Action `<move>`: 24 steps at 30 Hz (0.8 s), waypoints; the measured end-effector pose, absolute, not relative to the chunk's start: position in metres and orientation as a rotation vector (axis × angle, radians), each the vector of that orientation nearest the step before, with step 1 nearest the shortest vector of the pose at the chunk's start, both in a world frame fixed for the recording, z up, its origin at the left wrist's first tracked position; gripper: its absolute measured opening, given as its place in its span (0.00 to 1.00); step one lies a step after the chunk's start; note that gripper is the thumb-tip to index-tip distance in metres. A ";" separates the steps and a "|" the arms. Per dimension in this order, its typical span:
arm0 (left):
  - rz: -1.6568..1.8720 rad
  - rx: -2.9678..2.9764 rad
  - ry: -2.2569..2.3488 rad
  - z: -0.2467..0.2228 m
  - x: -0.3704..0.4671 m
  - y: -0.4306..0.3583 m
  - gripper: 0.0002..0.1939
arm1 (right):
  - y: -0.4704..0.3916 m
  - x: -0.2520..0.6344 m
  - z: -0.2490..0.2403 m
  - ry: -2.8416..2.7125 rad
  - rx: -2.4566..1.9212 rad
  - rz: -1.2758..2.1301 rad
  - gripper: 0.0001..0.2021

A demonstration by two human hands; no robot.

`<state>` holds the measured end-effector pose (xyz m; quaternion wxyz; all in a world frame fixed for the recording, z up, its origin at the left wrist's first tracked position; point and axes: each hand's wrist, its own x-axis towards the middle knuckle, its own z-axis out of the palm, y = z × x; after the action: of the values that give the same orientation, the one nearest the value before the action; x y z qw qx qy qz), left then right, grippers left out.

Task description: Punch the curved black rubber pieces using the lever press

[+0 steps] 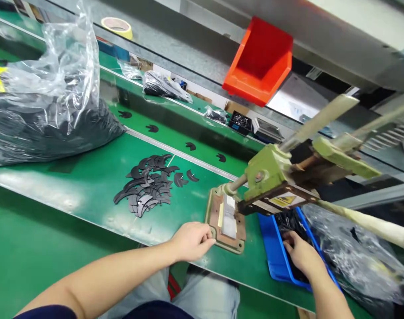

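My left hand (193,241) rests at the near left edge of the press base (241,248), its fingers curled closed; whatever they hold, if anything, is hidden. The green hand press (266,170) stands over this base, where a grey metal block (229,223) with a yellowish strip beside it lies. Over to the right, my right hand (303,254) reaches into a blue bin (278,272) of black parts (290,221). Its fingers are bent together among the parts, and I cannot make out what is in them. Left of the press lies a pile of curved black pieces (148,184).
Several black pieces (190,145) lie spaced along the green conveyor belt (170,137) behind the table. A large clear bag of black parts (49,124) stands at left, another plastic bag (358,252) at right. An orange bin (260,62) and tape roll (117,27) sit above.
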<state>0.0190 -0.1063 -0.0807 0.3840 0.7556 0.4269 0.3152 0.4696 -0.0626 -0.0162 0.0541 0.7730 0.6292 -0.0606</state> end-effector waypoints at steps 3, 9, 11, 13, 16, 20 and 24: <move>0.810 1.946 1.076 -0.081 0.017 -0.105 0.07 | -0.061 0.465 -0.014 1.899 2.382 -0.217 0.09; 0.808 1.982 1.071 -0.081 0.015 -0.107 0.07 | -0.064 0.453 -0.008 1.828 2.489 -0.187 0.08; 0.813 1.995 1.073 -0.082 0.014 -0.109 0.08 | -0.067 0.450 -0.006 1.798 2.531 -0.178 0.10; 0.819 2.006 1.075 -0.082 0.013 -0.111 0.09 | -0.071 0.447 -0.002 1.778 2.582 -0.173 0.15; 0.827 2.008 1.069 -0.082 0.012 -0.115 0.10 | -0.081 0.443 0.008 1.796 2.686 -0.177 0.18; 0.811 1.976 1.062 -0.078 0.013 -0.120 0.12 | -0.104 0.440 0.025 1.865 2.913 -0.177 0.19; 0.797 1.982 1.071 -0.082 0.015 -0.123 0.15 | -0.126 0.441 0.037 1.963 3.247 -0.166 0.19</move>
<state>0.0154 -0.1225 -0.0819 0.3674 0.7714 0.4168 0.3101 0.4408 -0.1259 0.0372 -0.3223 0.8093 0.4894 -0.0415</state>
